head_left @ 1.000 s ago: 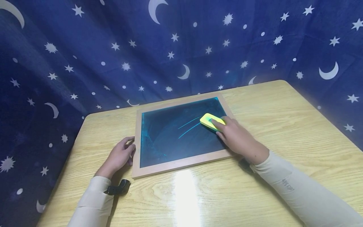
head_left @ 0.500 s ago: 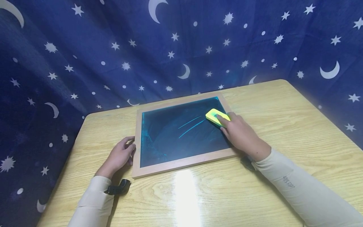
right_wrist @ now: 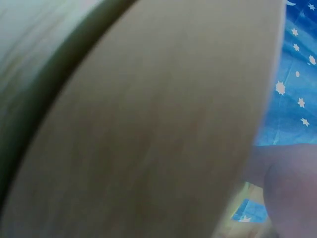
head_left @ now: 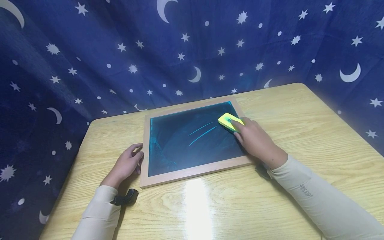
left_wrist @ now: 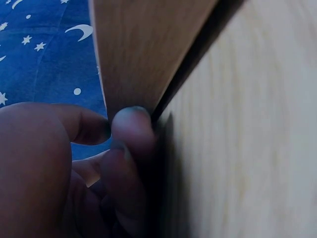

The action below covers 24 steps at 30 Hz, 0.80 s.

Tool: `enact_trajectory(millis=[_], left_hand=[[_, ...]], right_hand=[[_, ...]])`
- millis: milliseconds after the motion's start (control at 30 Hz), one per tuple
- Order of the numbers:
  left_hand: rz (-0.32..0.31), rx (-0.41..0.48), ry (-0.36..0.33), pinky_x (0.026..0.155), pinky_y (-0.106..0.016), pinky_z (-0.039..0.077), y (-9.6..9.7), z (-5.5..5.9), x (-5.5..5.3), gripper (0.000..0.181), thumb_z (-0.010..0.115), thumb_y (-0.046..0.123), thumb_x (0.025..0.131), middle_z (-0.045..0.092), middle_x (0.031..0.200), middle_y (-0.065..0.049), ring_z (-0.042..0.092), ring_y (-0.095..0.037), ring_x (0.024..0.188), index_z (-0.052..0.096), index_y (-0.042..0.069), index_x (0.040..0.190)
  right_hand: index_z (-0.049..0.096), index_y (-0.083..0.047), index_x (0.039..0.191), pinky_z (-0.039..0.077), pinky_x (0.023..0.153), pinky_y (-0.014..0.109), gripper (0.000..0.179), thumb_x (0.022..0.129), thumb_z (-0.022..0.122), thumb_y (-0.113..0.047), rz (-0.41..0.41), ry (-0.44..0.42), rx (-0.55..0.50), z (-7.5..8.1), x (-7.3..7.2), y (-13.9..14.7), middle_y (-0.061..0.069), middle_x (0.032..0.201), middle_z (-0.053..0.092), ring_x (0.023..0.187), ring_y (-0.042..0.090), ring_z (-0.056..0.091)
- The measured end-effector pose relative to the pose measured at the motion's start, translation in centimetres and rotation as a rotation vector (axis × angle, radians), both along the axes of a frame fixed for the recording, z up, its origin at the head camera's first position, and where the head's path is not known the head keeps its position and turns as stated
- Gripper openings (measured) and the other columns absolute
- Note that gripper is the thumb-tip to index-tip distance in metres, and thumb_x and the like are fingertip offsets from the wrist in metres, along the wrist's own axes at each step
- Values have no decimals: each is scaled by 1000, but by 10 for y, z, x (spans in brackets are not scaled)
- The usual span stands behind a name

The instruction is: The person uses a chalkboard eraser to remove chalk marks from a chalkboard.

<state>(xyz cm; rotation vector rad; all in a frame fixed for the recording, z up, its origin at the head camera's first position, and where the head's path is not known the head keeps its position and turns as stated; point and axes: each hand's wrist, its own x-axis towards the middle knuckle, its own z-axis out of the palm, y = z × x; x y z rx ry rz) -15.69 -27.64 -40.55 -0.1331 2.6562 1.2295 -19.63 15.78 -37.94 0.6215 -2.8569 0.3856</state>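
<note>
Yellow eraser has slid towards two o'clock since a second ago, now at two o'clock on the blackboard, gripped by the right hand, index finger on top, seemingly for pressure; the left hand, fingers relaxed, touches the nine-o'clock edge, presumably bracing.

- Backdrop on my head cam is a deep blue curtain with soft folds, running behind the table and down both sides.
- It's printed all over with pale stars, crescent moons and dots.
- I've got a light wood table, streaky grain, rounded far corners.
- There's a bright white glare on the near part of the tabletop.
- Curtain looks darkest to me at lower left, and way lighter blue on my right wrist cam.
</note>
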Motion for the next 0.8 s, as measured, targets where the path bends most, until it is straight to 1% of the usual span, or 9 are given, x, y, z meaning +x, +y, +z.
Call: enact_trajectory(millis=[233, 467, 533, 700, 800], left_hand=[[2, -3, 4, 53, -34, 55, 0, 0, -1, 53, 40, 20, 105, 56, 80, -9, 58, -19, 53, 31, 0, 153], [6, -4, 6, 54, -35, 56, 0, -1, -1, 52, 40, 20, 105, 56, 80, -9, 58, -20, 53, 32, 1, 153], [5, -4, 6, 55, -34, 56, 0, -1, -1, 52, 40, 20, 105, 56, 81, -9, 58, -20, 54, 32, 0, 153], [3, 0, 8, 54, -34, 56, 1, -1, -1, 53, 40, 21, 105, 56, 80, -9, 58, -19, 54, 31, 0, 153], [2, 1, 9, 54, -34, 56, 0, -1, -1, 53, 40, 20, 105, 56, 80, -9, 58, -19, 54, 31, 0, 153]], right_hand=[[55, -4, 140, 53, 93, 58, 45, 97, 63, -12, 43, -7, 0, -1, 1, -2, 32, 129, 57, 109, 47, 60], [54, -7, 143, 49, 100, 62, 47, 98, 62, -13, 75, -42, -13, -1, 4, -7, 33, 139, 51, 122, 51, 55], [53, -8, 144, 48, 101, 61, 47, 98, 62, -14, 88, -47, -12, -2, 5, -8, 32, 141, 50, 123, 51, 54], [54, -10, 144, 50, 99, 57, 47, 98, 62, -14, 158, -23, 1, -3, 10, -13, 30, 141, 51, 119, 47, 57], [54, -12, 144, 51, 98, 55, 47, 98, 63, -14, 204, -13, 14, -3, 15, -18, 28, 141, 52, 116, 44, 58]])
